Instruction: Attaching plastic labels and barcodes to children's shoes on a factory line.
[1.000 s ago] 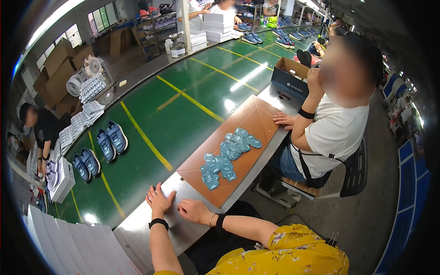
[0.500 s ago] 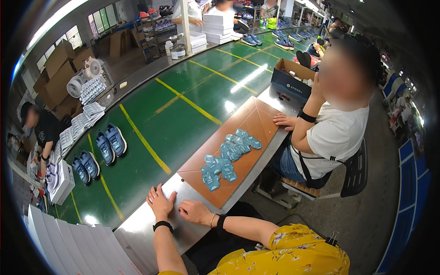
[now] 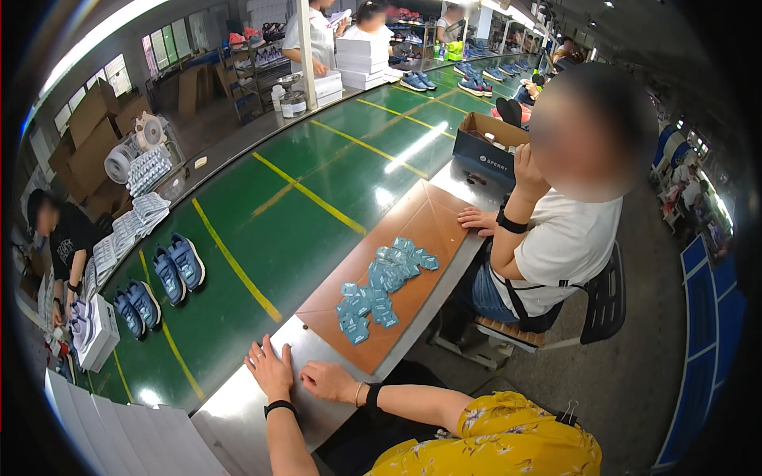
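Shiny metal ledge (image 3: 230,406) along a long green surface (image 3: 254,238) in what looks like a busy shoe workshop, and both hands are parked on the metal. Closest to the camera is a yellow floral sleeve (image 3: 496,436), plus a bunch of white boxes (image 3: 119,432) off at lower left.

Left hand (image 3: 271,374) lies palm down, fingers spread apart, gripping nothing. Right hand (image 3: 329,382) rests just beside it, fingers loosely curled; can't tell if anything's tucked inside, the palm's hidden. Black bands on both wrists, btw.

Just past the hands there's a brown board (image 3: 436,216) with a bunch of little teal packets (image 3: 385,278) heaped around its middle, kinda two clumps running together. Neither hand is touching them. A co-worker (image 3: 567,246) in a white T-shirt sits to the right, one hand down at the board's far end, the other raised near the face.

Over left, two pairs of blue shoes (image 3: 178,270) sit on the green, and beyond those a white shoebox (image 3: 99,337) with pale purple shoes on it, near a person in black (image 3: 71,242).

Past the board is an open dark box (image 3: 484,151). Way back: stacked white cartons (image 3: 361,59), people behind them, and more shoes (image 3: 474,83) trailing off.
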Motion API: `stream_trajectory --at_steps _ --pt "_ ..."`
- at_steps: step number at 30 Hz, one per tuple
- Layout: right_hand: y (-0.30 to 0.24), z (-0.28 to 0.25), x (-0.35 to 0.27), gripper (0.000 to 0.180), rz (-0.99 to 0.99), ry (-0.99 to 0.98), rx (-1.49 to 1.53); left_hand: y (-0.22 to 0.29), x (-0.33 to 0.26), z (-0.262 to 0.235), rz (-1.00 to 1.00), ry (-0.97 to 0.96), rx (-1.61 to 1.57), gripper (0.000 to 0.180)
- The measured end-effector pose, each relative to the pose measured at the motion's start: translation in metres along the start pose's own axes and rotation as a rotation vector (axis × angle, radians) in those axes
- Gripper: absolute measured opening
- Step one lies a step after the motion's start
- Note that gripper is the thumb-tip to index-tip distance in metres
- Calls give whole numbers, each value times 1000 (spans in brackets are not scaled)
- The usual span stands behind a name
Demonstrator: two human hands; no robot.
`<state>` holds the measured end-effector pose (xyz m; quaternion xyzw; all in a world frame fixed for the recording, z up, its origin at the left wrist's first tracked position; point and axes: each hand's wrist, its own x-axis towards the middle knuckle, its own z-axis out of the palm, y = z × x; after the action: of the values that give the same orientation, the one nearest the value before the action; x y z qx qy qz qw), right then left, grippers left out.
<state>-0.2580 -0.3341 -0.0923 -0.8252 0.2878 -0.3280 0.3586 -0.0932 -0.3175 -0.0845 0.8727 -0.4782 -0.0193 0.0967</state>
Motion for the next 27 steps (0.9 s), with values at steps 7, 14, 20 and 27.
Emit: stream_trajectory --at_steps 7,14,20,27 --pt "3 1 1 7 -11 17 -34 -1 2 7 14 80 -26 59" --pt "2 1 3 7 -14 24 -27 -2 4 5 16 88 -39 58" --pt "2 -2 4 6 -10 25 -20 0 4 4 -6 71 -38 59" --pt "0 -2 3 6 -10 32 -11 -1 3 6 -7 92 -58 58"
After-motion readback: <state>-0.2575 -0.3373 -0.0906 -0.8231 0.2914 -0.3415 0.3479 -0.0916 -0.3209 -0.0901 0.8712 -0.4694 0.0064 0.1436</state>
